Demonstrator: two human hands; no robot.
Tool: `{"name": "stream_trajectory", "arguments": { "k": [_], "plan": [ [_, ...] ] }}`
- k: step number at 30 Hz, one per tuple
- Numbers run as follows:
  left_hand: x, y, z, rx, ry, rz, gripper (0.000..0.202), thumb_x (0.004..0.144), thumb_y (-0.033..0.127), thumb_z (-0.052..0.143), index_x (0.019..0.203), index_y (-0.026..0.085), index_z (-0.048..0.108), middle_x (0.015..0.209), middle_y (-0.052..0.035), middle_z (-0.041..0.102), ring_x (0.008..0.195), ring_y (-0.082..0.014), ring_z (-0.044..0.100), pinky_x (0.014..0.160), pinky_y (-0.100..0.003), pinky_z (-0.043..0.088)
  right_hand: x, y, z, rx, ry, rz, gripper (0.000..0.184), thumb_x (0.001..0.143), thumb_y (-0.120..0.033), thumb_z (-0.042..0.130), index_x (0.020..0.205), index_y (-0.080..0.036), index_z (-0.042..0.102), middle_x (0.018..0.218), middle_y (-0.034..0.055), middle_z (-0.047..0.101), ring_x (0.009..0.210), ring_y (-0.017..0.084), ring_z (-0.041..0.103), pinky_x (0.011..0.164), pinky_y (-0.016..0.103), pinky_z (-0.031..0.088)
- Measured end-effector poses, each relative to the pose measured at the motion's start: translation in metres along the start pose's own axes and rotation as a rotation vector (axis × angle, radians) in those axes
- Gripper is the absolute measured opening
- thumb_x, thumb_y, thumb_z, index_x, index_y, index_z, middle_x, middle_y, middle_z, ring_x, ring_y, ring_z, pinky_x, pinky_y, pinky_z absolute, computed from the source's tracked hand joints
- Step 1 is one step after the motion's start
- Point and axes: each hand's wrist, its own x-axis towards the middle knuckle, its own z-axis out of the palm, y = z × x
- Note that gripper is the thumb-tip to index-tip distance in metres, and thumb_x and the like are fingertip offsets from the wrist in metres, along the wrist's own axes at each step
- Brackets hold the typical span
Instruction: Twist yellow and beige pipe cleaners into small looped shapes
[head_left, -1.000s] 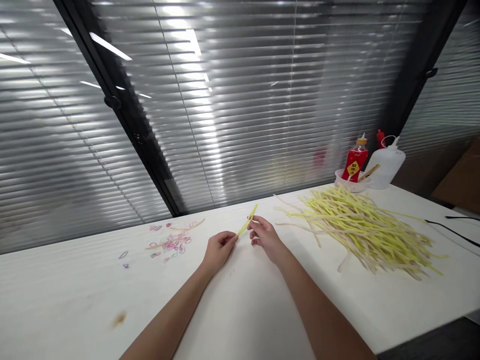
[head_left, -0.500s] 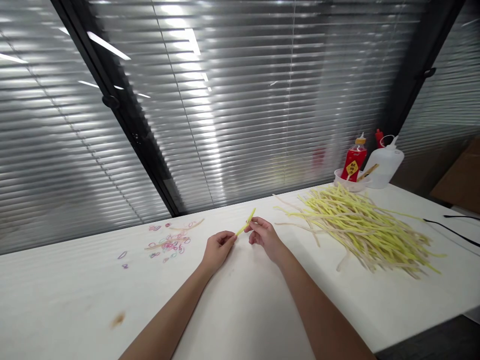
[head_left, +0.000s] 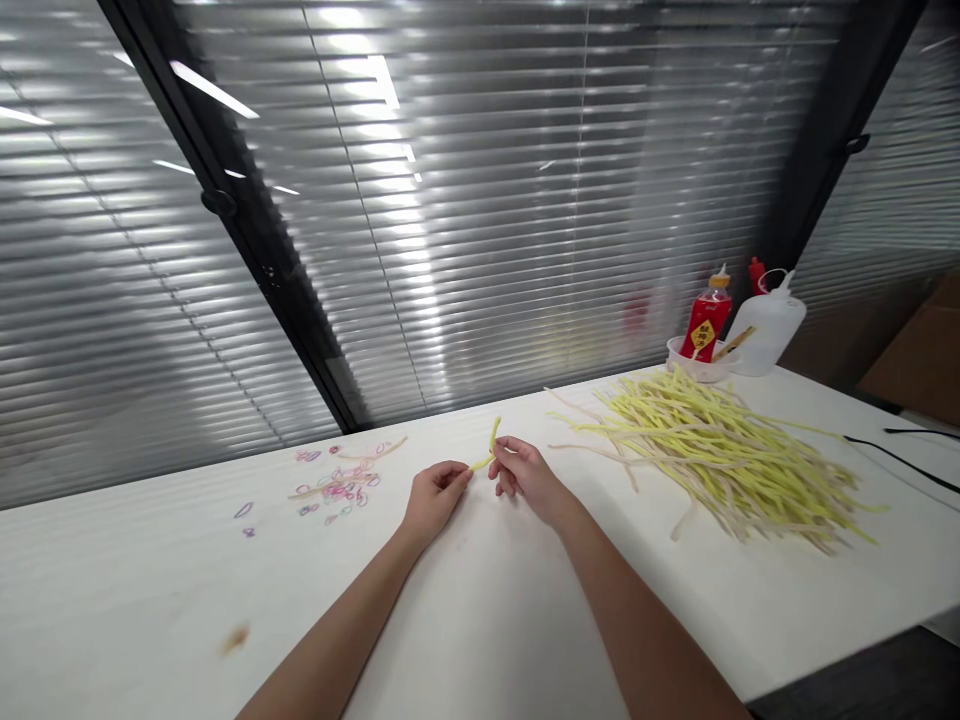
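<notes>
Between my hands is a short yellow pipe cleaner (head_left: 482, 462), bent so that its free end points up. My left hand (head_left: 435, 500) pinches one end of it, close above the white table. Thumb and fingers of my right hand (head_left: 525, 474) are closed on it near the bend, with the other fingers curled below. To the right lies a big loose pile of yellow and beige pipe cleaners (head_left: 720, 450). On the left are scattered small coloured rubber bands (head_left: 345, 490), with a couple of beige pipe cleaners among them.
A red-labelled bottle (head_left: 705, 320) stands in a clear plastic tub (head_left: 694, 368) at the back right, beside a white squeeze bottle (head_left: 766, 325). Black cables (head_left: 904, 465) lie at the right. Blinds (head_left: 487, 200) rise behind the white table (head_left: 150, 580), which has a brown stain.
The yellow pipe cleaner was nearly straight and is now bent, its free end turned upward and left. My right hand has shifted slightly left; my left hand has stayed in place.
</notes>
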Motion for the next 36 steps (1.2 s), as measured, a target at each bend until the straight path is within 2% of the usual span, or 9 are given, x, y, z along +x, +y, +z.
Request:
{"name": "stream_trajectory", "arguments": {
  "k": [5, 10, 17, 27, 36],
  "plan": [
    [0.0, -0.001, -0.001, -0.009, 0.019, 0.015, 0.026, 0.075, 0.04, 0.06, 0.074, 0.015, 0.067, 0.063, -0.0012, 0.061, 0.059, -0.0135, 0.05, 0.055, -0.023, 0.037, -0.001, -0.003, 0.0, 0.047, -0.011, 0.048, 0.033, 0.074, -0.05, 0.064, 0.085, -0.02, 0.054, 0.071, 0.0002, 0.067, 0.043, 0.009, 0.056, 0.049, 0.022, 0.042],
    [0.0, -0.003, 0.0, -0.019, 0.027, 0.02, 0.027, 0.075, 0.041, 0.061, 0.075, 0.015, 0.068, 0.065, -0.002, 0.064, 0.06, -0.0142, 0.052, 0.055, -0.024, 0.038, -0.002, -0.005, 0.001, 0.112, -0.006, 0.071, 0.034, 0.068, -0.046, 0.069, 0.084, -0.019, 0.055, 0.075, 0.0028, 0.069, 0.049, 0.011, 0.061, 0.057, 0.024, 0.047],
    [0.001, -0.003, 0.0, -0.05, 0.037, 0.0, 0.027, 0.073, 0.042, 0.063, 0.077, 0.015, 0.07, 0.071, -0.0041, 0.068, 0.064, -0.0162, 0.057, 0.059, -0.025, 0.042, -0.001, -0.004, 0.001, 0.099, 0.08, 0.083, 0.029, 0.064, -0.041, 0.07, 0.075, -0.018, 0.055, 0.066, 0.0025, 0.068, 0.053, 0.014, 0.063, 0.062, 0.028, 0.05],
    [0.003, -0.003, -0.003, -0.129, 0.049, -0.031, 0.024, 0.071, 0.038, 0.066, 0.078, 0.015, 0.067, 0.07, -0.0038, 0.066, 0.065, -0.0154, 0.057, 0.06, -0.025, 0.043, 0.005, 0.009, 0.0, -0.161, 0.186, 0.048, 0.018, 0.068, -0.033, 0.064, 0.066, -0.018, 0.054, 0.056, 0.0008, 0.064, 0.046, 0.013, 0.06, 0.055, 0.026, 0.05],
    [0.002, -0.002, 0.0, -0.188, 0.021, -0.007, 0.025, 0.071, 0.038, 0.065, 0.08, 0.015, 0.065, 0.075, -0.0043, 0.066, 0.068, -0.0162, 0.059, 0.064, -0.026, 0.046, 0.003, 0.011, 0.002, -0.308, 0.22, -0.007, 0.015, 0.068, -0.029, 0.062, 0.065, -0.019, 0.052, 0.054, -0.0015, 0.062, 0.045, 0.012, 0.059, 0.048, 0.023, 0.046]
  ]
}}
